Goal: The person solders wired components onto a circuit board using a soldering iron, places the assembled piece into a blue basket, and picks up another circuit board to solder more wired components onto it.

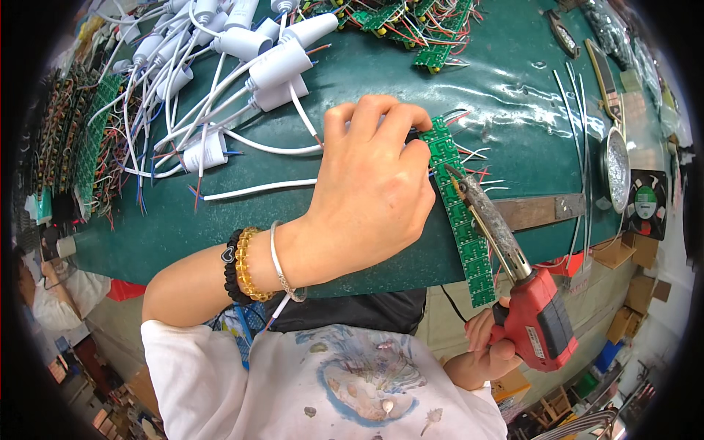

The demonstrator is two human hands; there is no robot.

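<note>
My left hand (374, 183) is closed, knuckles up, its fingertips mostly hidden. A white cable (260, 189) runs in under it from the left, and a bit of blue wire shows between this hand and the board. A long green circuit board strip (462, 220) lies along my fingers, with red and white wires standing off its right edge. At the lower right my right hand (493, 345) grips a red soldering gun (543, 323). The gun's tip reaches up-left to the strip, close beside my left fingers; whether it touches cannot be made out.
White lamp sockets (279, 66) with cables pile up at the upper left. Wired circuit boards (440, 51) lie at the back and far left. To the right are a flat metal-ended bar (543, 211), a round metal dish (617, 170) and a small black fan (645, 205).
</note>
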